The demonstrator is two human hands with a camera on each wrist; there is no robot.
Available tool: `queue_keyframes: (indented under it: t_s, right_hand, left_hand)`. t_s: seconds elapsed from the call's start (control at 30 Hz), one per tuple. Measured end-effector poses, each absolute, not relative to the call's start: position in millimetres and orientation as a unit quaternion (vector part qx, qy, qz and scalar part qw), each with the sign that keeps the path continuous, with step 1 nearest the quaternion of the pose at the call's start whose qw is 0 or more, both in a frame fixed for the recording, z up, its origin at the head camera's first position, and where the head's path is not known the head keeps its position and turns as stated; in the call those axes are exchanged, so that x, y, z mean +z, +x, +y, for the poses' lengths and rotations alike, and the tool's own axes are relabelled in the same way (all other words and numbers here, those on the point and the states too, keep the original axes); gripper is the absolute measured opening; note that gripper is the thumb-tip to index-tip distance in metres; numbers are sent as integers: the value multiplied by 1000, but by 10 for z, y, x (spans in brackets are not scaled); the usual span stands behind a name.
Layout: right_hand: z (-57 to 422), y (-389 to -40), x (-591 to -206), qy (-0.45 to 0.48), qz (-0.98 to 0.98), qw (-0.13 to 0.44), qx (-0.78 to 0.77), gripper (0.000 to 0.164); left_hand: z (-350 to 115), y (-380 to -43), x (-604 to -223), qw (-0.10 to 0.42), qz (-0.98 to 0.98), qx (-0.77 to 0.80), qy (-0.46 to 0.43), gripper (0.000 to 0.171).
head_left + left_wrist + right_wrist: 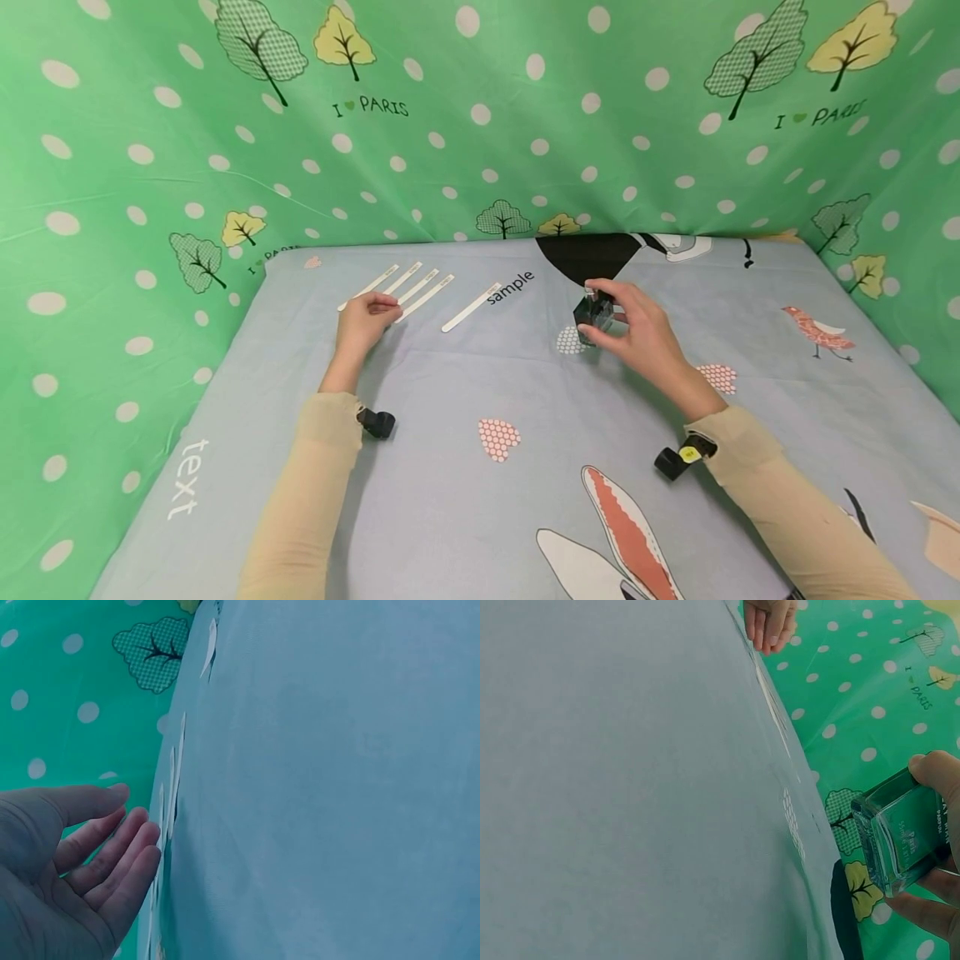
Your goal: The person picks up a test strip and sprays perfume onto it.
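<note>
Though partly covered by the right hand (643, 333) clasping it, the bottle (901, 829) shows "PARFUM"; the relaxed left hand (367, 321) obscures strips (427, 297) near the table's (420, 475) far-left corner.

Bottle (904, 829): glass, smooth, glossy. Strips (471, 308): paper-like, matt. Table cover (435, 400): cloth, matt, lightly creased. Backdrop (420, 179): cloth, faint sheen. Sleeves (296, 500): matt cloth.

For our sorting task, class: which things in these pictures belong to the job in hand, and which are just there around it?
Apparently in the job:
perfume bottle, held by the right hand
four grouped paper strips, nearest the left hand
lone paper strip

Just around it:
printed blue-grey sheet
green polka-dot curtain
black wrist cameras
</note>
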State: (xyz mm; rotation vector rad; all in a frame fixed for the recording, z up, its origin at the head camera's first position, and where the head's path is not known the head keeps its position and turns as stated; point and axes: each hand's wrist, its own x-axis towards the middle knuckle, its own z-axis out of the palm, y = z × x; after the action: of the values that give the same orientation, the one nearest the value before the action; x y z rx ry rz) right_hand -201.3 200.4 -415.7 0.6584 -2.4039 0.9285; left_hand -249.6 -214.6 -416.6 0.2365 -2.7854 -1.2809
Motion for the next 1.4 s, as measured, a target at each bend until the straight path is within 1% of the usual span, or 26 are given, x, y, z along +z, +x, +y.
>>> queue_keyframes:
  t_s: [0.43,0.67,0.93,1.1,1.4]
  right_hand:
    - [2011,-2015,-4156,243,-877,240,338,66]
    - [2008,-2017,-4158,245,-877,238,338,66]
    - [2020,-2012,-4160,239,-880,235,337,66]
    - [2030,-2006,-4162,239,-878,236,341,66]
    - [2036,-2009,-4167,246,-876,243,337,67]
  left_hand:
    - [-2151,-2493,-4203,33,-912,-397,97,25]
    - [-2154,-2513,-4237,26,-917,-379,120,21]
    - [-2135,-2542,-4236,22,-922,-366,125,21]
    - [-2095,-2552,-4221,18,-930,-342,134,18]
    - [-2077,-2542,-4217,4,-931,-332,150,18]
